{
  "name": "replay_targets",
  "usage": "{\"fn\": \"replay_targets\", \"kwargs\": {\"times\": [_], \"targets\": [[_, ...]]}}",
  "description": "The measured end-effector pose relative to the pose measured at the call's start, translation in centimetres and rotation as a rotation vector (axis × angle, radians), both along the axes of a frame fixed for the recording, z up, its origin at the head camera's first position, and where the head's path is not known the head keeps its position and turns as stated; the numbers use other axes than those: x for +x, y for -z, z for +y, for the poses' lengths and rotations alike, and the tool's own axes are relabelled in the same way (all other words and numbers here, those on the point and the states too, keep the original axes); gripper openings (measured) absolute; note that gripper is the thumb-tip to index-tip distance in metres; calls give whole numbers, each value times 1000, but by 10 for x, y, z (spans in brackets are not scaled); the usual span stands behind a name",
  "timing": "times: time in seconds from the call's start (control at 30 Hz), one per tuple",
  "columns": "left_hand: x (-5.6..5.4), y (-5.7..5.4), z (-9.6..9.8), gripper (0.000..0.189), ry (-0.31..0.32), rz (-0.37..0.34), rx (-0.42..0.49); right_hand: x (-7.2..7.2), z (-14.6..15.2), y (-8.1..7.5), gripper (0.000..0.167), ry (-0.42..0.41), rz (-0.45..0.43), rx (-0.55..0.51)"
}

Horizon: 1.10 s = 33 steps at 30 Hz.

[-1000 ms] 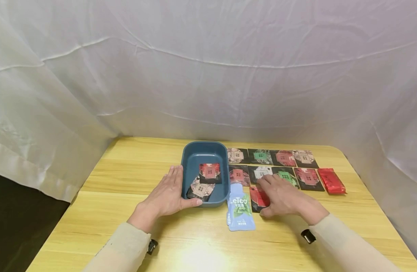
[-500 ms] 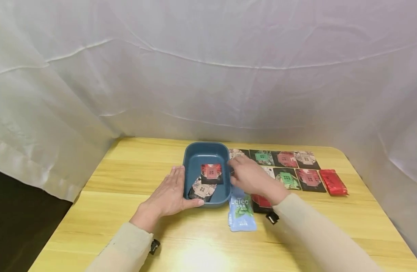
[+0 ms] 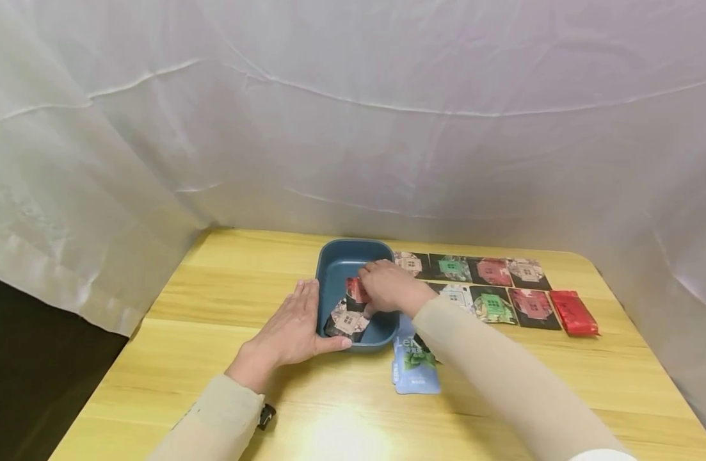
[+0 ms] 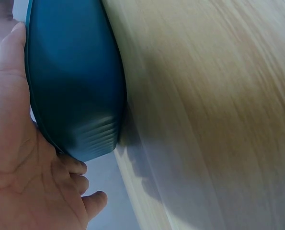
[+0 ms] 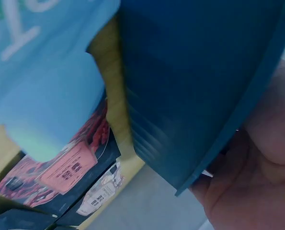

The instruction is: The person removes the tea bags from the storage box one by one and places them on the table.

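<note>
A blue rectangular box [image 3: 330, 262] stands on the table, holding a red-and-black tea packet [image 3: 355, 293] and a beige-and-black tea packet [image 3: 348, 321]. My left hand [image 3: 283, 333] rests along the box's left side, thumb on the front rim, fingers straight. In the left wrist view, this palm lies beside the box wall [image 4: 75, 81]. Reaching over the right rim, my right hand [image 3: 390, 288] has its fingers and thumb curled over the red-and-black packet's right part, spanning it. The fingertips are hidden behind the wall in the right wrist view.
Right of the box lie rows of tea packets, including a green one [image 3: 493, 305] and a red one [image 3: 533, 305]. A shiny red pouch [image 3: 574, 312] ends the row. A light blue LeTea sachet [image 3: 416, 368] sits by the box's front right corner, partly under my right sleeve.
My right hand has moved left from the laid-out packets, over the rim and into the box, onto the red-and-black tea packet. My left hand stays at the box's side.
</note>
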<state>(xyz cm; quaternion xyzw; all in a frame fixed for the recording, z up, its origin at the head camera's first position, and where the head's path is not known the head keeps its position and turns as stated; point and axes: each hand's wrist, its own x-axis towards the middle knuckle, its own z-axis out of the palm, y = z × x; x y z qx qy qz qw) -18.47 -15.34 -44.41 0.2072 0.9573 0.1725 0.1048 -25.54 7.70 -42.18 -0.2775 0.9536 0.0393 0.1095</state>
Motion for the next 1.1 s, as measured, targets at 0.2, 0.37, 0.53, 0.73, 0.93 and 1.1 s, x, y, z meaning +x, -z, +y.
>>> {"fn": "replay_targets", "kwargs": {"times": [0.2, 0.37, 0.53, 0.73, 0.93, 1.1], "targets": [[-1, 1, 0, 140, -3, -9, -9, -6, -6, 2, 88, 39, -57, 38], [0, 0, 0, 140, 1, 3, -10, -8, -9, 1, 88, 58, -103, 80], [0, 0, 0, 139, -3, -1, -9, -9, -10, 3, 68, 63, -115, 79], [0, 2, 0, 137, -5, 4, 0, -11, -11, 4, 59, 73, -102, 70], [0, 1, 1, 137, -4, 0, -1, -13, -14, 3, 89, 97, -120, 112], [1, 0, 0, 137, -4, -6, -7, -14, -17, 2, 84, 119, -128, 123]]}}
